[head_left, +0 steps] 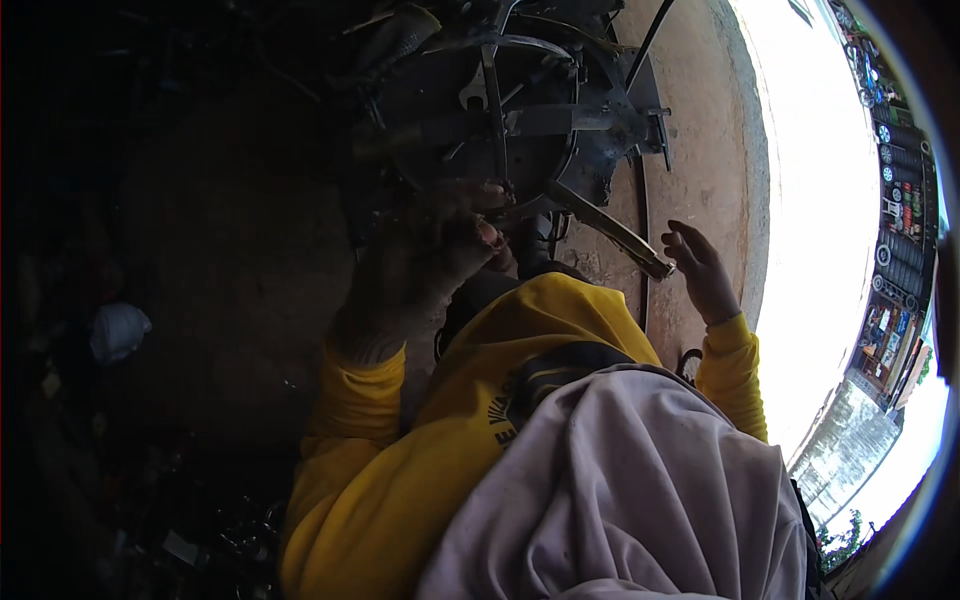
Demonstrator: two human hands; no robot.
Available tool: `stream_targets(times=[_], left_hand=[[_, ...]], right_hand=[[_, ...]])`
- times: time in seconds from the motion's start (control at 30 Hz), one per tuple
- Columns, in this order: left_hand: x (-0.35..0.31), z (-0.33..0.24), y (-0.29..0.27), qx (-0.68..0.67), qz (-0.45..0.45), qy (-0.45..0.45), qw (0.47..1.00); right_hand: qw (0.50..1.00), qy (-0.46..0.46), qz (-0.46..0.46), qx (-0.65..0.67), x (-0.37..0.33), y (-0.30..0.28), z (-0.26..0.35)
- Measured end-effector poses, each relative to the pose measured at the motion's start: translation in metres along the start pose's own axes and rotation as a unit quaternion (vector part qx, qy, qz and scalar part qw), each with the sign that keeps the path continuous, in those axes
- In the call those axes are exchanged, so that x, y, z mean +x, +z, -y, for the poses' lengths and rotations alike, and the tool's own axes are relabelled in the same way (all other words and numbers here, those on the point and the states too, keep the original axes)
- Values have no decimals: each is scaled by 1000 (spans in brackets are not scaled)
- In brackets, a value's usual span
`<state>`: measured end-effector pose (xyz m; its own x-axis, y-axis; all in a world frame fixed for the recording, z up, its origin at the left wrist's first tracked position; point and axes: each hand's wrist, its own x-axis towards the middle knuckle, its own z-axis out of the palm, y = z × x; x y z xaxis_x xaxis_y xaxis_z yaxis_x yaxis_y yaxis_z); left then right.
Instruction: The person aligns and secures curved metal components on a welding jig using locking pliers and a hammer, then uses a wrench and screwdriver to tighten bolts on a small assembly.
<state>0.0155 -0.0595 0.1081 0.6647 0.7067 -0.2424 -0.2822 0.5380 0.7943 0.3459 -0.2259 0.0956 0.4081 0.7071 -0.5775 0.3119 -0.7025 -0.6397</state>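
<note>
A dark round metal assembly (520, 120) with bars and a rim lies on the concrete floor in front of me. My left hand (440, 245), smeared with grease, is curled with its fingertips pinched at the near rim of the assembly; what they pinch is too small to tell. A long flat metal lever (610, 228) sticks out from the assembly toward the right. My right hand (700, 270) hovers with fingers apart just beside the lever's end and holds nothing. Both arms wear yellow sleeves.
A wrench (472, 95) rests on top of the assembly. A white rag (118, 330) lies on the dark floor at the left, with small scrap bits below it. Grey cloth (640, 480) covers my lap. A bright street with stacked wheels (905, 220) lies to the right.
</note>
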Motion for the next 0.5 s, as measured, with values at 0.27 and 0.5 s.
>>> stream_targets(times=[0.27,0.5], left_hand=[[166,-120,-137,789,-175,125,576],[250,-82,-175,878,-45,-49,475]], right_hand=[[975,111,38,-190,-24,34,-137],[979,200,-38,-23,-61,49,-226]])
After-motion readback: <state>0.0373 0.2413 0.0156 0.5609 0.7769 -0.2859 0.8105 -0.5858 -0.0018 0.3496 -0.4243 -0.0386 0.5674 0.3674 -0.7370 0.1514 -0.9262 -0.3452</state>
